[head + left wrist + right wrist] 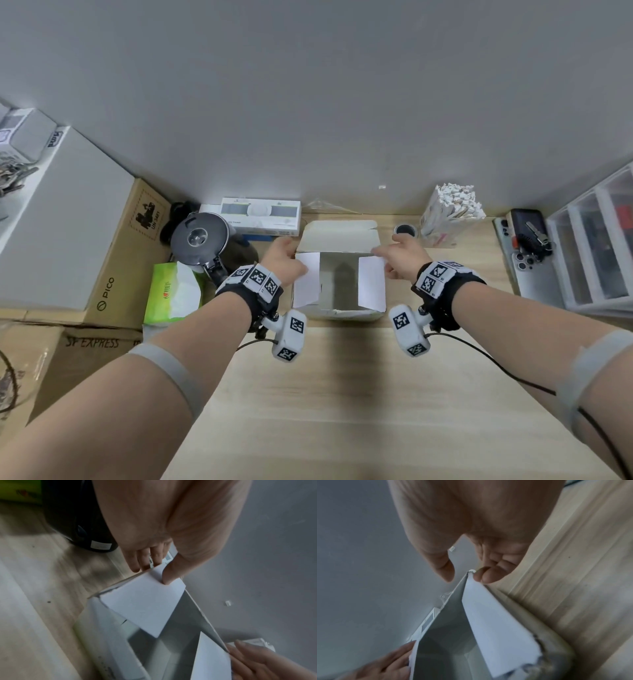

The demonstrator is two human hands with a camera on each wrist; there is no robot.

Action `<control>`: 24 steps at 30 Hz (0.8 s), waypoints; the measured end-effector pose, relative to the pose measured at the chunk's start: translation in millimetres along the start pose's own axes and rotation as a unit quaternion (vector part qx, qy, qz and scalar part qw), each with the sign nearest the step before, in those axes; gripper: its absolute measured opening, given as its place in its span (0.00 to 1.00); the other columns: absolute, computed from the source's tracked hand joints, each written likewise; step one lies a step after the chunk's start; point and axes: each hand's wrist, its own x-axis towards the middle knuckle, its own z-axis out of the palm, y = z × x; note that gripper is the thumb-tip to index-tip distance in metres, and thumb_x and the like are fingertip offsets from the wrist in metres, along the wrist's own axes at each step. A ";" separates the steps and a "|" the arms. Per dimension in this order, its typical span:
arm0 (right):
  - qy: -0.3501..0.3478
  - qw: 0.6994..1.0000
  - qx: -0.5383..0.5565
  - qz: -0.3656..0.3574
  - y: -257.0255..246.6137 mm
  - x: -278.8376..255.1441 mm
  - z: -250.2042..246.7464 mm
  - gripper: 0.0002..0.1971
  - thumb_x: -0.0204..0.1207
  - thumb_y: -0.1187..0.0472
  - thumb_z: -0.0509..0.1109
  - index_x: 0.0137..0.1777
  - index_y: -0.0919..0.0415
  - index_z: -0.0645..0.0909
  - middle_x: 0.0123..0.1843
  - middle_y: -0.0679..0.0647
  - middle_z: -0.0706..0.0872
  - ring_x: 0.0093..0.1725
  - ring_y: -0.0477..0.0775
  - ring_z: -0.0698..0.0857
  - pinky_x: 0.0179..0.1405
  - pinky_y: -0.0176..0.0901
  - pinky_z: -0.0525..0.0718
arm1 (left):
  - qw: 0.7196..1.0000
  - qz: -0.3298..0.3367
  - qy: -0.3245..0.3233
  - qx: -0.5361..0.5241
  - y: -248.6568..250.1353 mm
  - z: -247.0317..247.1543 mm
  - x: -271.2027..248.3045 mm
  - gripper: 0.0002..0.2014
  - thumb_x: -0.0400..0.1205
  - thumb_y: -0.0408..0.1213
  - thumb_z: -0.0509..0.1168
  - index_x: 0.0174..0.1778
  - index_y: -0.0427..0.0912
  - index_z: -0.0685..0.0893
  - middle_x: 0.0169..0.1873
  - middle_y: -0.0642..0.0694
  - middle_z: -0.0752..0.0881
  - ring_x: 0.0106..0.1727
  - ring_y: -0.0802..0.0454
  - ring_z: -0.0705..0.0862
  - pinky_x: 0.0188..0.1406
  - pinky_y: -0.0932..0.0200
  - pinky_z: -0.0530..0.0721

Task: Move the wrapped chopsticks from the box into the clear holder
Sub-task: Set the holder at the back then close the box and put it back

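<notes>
A white cardboard box stands open on the wooden table, its lid tipped back towards the wall. Only bare grey bottom shows inside; I see no chopsticks in it. My left hand pinches the far corner of the left flap, thumb on top and fingers behind. My right hand is at the far corner of the right flap, fingertips curled against it, thumb just apart. The clear holder stands at the back right, packed with upright white wrapped chopsticks.
A black kettle and a green tissue pack stand left of the box, with cardboard cartons beyond. A flat white package lies against the wall. Phones and keys and a clear drawer unit are on the right.
</notes>
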 end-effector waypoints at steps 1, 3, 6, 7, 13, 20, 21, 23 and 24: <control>0.010 1.000 0.010 -0.006 -2.2 3.3 0.2 0.41 0.76 0.60 0.76 0.85 0.61 0.59 0.61 0.60 0.82 0.36 0.51 0.80 0.31 0.43 0.80 | 1.000 0.008 0.003 -0.019 2.8 -0.2 1.4 0.39 0.76 0.19 0.69 0.84 0.36 0.63 0.74 0.41 0.80 0.71 0.44 0.81 0.57 0.56 0.79; 0.027 0.999 0.030 -0.020 -6.5 5.9 -0.3 0.39 0.77 0.60 0.75 0.85 0.59 0.60 0.54 0.58 0.82 0.35 0.51 0.80 0.31 0.42 0.80 | 0.998 0.015 0.015 -0.059 9.4 -0.3 2.4 0.38 0.77 0.18 0.68 0.83 0.33 0.63 0.72 0.41 0.81 0.68 0.46 0.81 0.58 0.58 0.78; 0.027 0.995 0.074 -0.054 -16.9 1.5 -3.6 0.28 0.79 0.55 0.72 0.78 0.54 0.70 0.47 0.54 0.81 0.31 0.51 0.79 0.29 0.42 0.81 | 0.992 0.016 0.025 -0.120 20.2 -2.0 4.4 0.34 0.77 0.21 0.67 0.82 0.37 0.69 0.71 0.40 0.83 0.72 0.43 0.81 0.67 0.56 0.78; 0.029 0.994 0.081 -0.068 -19.8 0.1 -5.2 0.22 0.79 0.51 0.71 0.72 0.53 0.75 0.47 0.54 0.80 0.30 0.51 0.79 0.29 0.42 0.80 | 0.989 0.014 0.030 -0.142 23.7 -3.1 5.0 0.32 0.74 0.23 0.66 0.78 0.40 0.75 0.69 0.39 0.84 0.71 0.42 0.82 0.70 0.53 0.79; 0.024 0.985 0.156 -0.071 -37.0 -4.8 -14.8 0.36 0.66 0.27 0.68 0.64 0.55 0.81 0.56 0.53 0.83 0.33 0.53 0.88 0.33 0.44 0.84 | 0.959 0.014 0.023 -0.283 42.1 -11.8 0.0 0.18 0.80 0.30 0.57 0.63 0.36 0.85 0.53 0.37 0.89 0.53 0.42 0.85 0.58 0.53 0.85; 0.005 0.981 0.089 -0.171 -33.9 -20.8 -18.9 0.09 0.72 0.54 0.81 0.47 0.56 0.89 0.44 0.52 0.88 0.47 0.51 0.87 0.48 0.46 0.89 | 0.955 0.023 0.023 -0.293 41.1 -12.8 0.0 0.14 0.84 0.46 0.56 0.47 0.43 0.84 0.46 0.45 0.86 0.47 0.45 0.83 0.50 0.51 0.80; 0.004 0.981 0.071 -0.180 -30.5 -20.9 -18.1 0.08 0.70 0.56 0.83 0.46 0.54 0.88 0.45 0.51 0.88 0.48 0.51 0.87 0.52 0.47 0.89 | 0.958 0.021 0.029 -0.286 40.7 -13.0 -1.2 0.12 0.83 0.45 0.57 0.43 0.44 0.83 0.45 0.46 0.87 0.47 0.45 0.83 0.48 0.52 0.78; -0.002 0.980 0.048 -0.195 -23.1 -22.1 -16.8 0.10 0.66 0.56 0.85 0.45 0.48 0.89 0.49 0.51 0.90 0.52 0.52 0.88 0.60 0.50 0.88 | 0.961 0.022 0.043 -0.273 36.6 -12.9 -2.6 0.13 0.82 0.44 0.56 0.40 0.46 0.84 0.46 0.46 0.87 0.49 0.46 0.83 0.49 0.51 0.73; -0.004 0.978 0.042 -0.203 -20.0 -24.9 -16.2 0.11 0.64 0.55 0.86 0.46 0.48 0.90 0.52 0.52 0.91 0.55 0.52 0.89 0.62 0.49 0.87 | 0.963 0.026 0.048 -0.265 33.9 -13.0 -3.8 0.13 0.83 0.43 0.56 0.42 0.47 0.85 0.47 0.46 0.87 0.51 0.46 0.82 0.49 0.52 0.73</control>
